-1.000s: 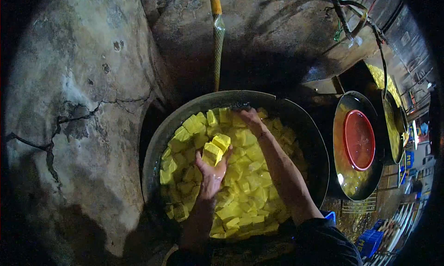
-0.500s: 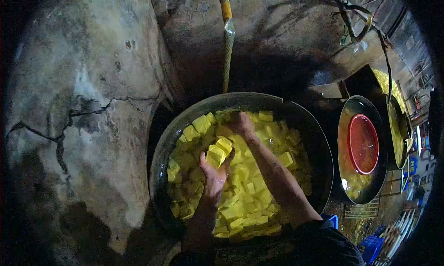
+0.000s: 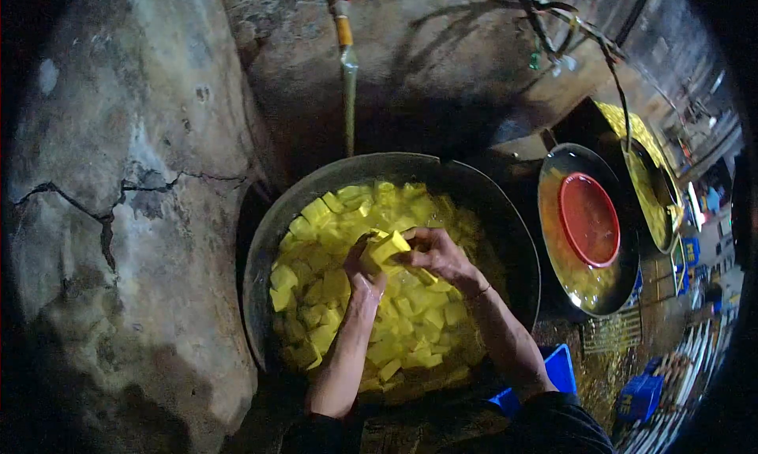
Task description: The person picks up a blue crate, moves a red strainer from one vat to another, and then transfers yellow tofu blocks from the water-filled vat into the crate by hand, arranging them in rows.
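Note:
My left hand is wrapped round a small stack of yellow blocks that look like tofu, held above a large round vat. On the stack's right side, my right hand grips a block between thumb and fingers, close to the left hand. Many more yellow tofu blocks lie in the liquid below, heaped toward the left and middle of the vat. The fingers partly hide the held blocks, so their exact number does not show.
A cracked wall rises close on the left. Behind the vat hangs a hose. To the right stand another pan with a red basin in it, a further pan of yellow liquid, and blue crates.
My right hand has come up from the vat's far side to the tofu in my left hand. The left hand is slightly higher in the vat. The view has shifted to the right.

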Tool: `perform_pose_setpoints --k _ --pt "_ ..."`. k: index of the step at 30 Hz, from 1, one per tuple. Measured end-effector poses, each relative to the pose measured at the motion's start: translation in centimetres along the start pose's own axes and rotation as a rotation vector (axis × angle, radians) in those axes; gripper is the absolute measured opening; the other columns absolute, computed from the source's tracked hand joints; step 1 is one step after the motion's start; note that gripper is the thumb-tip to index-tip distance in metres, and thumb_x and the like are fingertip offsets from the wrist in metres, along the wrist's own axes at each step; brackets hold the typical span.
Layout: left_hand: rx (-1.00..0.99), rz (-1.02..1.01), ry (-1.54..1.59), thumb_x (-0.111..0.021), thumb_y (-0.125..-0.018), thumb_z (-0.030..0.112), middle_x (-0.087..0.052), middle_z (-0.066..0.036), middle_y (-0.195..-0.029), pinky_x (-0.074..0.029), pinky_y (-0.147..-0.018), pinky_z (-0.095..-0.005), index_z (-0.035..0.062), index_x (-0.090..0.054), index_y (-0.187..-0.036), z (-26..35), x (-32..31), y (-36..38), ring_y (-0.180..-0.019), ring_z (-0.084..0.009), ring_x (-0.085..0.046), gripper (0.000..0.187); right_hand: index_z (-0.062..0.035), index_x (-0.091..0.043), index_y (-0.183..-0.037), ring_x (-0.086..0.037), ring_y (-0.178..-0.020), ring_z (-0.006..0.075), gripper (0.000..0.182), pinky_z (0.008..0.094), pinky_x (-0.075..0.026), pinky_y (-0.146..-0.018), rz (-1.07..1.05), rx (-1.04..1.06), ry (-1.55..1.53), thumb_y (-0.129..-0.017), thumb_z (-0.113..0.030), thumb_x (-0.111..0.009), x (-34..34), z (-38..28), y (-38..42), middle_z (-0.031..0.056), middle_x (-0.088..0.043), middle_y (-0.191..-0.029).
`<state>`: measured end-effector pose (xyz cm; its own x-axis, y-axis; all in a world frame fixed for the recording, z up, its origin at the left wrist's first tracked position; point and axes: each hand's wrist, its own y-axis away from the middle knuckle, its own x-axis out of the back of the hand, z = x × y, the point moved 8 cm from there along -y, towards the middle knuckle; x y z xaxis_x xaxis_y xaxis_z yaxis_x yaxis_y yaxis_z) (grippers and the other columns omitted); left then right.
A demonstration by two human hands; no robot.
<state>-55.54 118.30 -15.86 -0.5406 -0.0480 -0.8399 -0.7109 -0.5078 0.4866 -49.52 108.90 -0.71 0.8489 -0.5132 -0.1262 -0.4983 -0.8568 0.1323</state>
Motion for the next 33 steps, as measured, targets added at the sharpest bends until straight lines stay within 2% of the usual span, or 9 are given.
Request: perform_pose_setpoints --k 6,10,14,15,18,23,24,28,33 --pt "0.152 -0.487 0.12 -0.04 -0.085 0.03 -0.06 -0.011 -0.099 -0.048 -0.08 -0.0376 0.0034 -0.059 -0.098 -6.5 -1.7 0.9 -0.093 -0.0246 -0.057 0.035 0.0015 -0.056 -0.103 -0.056 -0.081 0.0134 0.036 0.0276 -0.045 -0.071 0.151 0.108 0.525 -0.076 -0.019 -0.068 2.0 -2.1 5.7 0.009 -0.062 -0.091" --pt "0.346 -0.145 -0.078 -0.043 -0.084 0.032 -0.06 -0.012 -0.1 -0.045 -0.085 -0.0372 0.003 -0.059 -0.1 -10.9 -4.0 7.4 -0.095 -0.0245 -0.056 0.037 0.0 -0.046 -0.114 -0.051 -0.098 0.0232 0.049 0.034 -0.041 -0.082 0.159 0.436 0.804 -0.075 -0.02 -0.068 1.5 -5.2 10.2 0.0154 -0.052 -0.111" --pt "0.181 -0.665 -0.502 -0.042 -0.089 0.032 -0.053 -0.012 -0.11 -0.043 -0.091 -0.0359 0.0011 -0.043 -0.118 -16.0 -8.4 13.0 -0.105 -0.0212 -0.05 0.042 -0.0076 -0.027 -0.136 -0.023 -0.129 0.0366 0.091 0.0416 -0.027 -0.103 0.576 0.144 1.05 -0.064 -0.038 -0.074 6.3 -6.4 17.0 0.0266 -0.025 -0.136" --pt "0.026 -0.78 -0.715 -0.041 -0.091 0.033 -0.05 -0.013 -0.115 -0.042 -0.093 -0.035 0.0004 -0.036 -0.125 -16.9 -10.0 15.2 -0.11 -0.0197 -0.047 0.047 -0.0078 -0.019 -0.139 -0.009 -0.134 0.0371 0.103 0.0438 -0.019 -0.107 0.455 0.049 0.888 -0.06 -0.046 -0.074 8.2 -4.0 18.4 0.0278 -0.016 -0.14" --pt "0.185 -0.649 -0.77 -0.04 -0.093 0.033 -0.048 -0.013 -0.114 -0.043 -0.092 -0.0341 0.0015 -0.021 -0.135 -22.6 -10.5 21.5 -0.112 -0.0194 -0.045 0.056 -0.0037 -0.035 -0.13 -0.036 -0.122 0.0277 0.091 0.0392 -0.031 -0.101 0.359 0.061 0.097 -0.06 -0.049 -0.071 9.7 -0.9 26.4 0.0195 -0.038 -0.129" --pt "-0.287 -0.859 -1.591 -0.049 -0.088 0.038 -0.027 -0.027 -0.135 -0.022 -0.103 -0.0465 -0.003 -0.03 -0.131 -29.2 -12.3 32.5 -0.126 -0.038 -0.027 0.063 -0.0021 -0.053 -0.108 -0.05 -0.105 0.0229 0.06 0.0328 -0.043 -0.088 0.634 0.08 -0.23 -0.061 -0.037 -0.067 11.2 5.4 44.4 0.0134 -0.049 -0.119" --pt "-0.057 -1.021 -1.596 -0.052 -0.086 0.035 -0.018 -0.028 -0.14 -0.018 -0.105 -0.0484 -0.0034 -0.028 -0.133 -29.4 -11.4 32.1 -0.131 -0.0396 -0.019 0.066 -0.0022 -0.054 -0.108 -0.052 -0.104 0.0246 0.059 0.0341 -0.044 -0.086 0.676 0.243 -0.198 -0.062 -0.037 -0.065 10.8 6.8 46.7 0.014 -0.048 -0.12" --pt "-0.618 -1.144 -1.823 -0.06 -0.08 0.012 -0.025 -0.02 -0.139 -0.018 -0.107 -0.0421 -0.0008 -0.035 -0.13 -26.4 -12.8 31.0 -0.13 -0.0327 -0.023 0.058 -0.0007 -0.053 -0.11 -0.054 -0.102 0.0288 0.049 0.0384 -0.047 -0.086 0.924 0.203 -0.933 -0.073 -0.031 -0.059 8.1 22.0 53.6 0.0154 -0.052 -0.115" --pt "-0.521 -1.234 -2.175 -0.064 -0.077 0.014 -0.023 -0.021 -0.139 -0.021 -0.106 -0.0435 0.0002 -0.022 -0.136 -25.9 -7.8 29.5 -0.13 -0.0357 -0.021 0.074 -0.0014 -0.059 -0.105 -0.061 -0.083 0.0235 0.042 0.0347 -0.05 -0.074 1.226 -0.425 -0.855 -0.078 -0.034 -0.058 12.7 41.8 57.7 0.0127 -0.062 -0.093"
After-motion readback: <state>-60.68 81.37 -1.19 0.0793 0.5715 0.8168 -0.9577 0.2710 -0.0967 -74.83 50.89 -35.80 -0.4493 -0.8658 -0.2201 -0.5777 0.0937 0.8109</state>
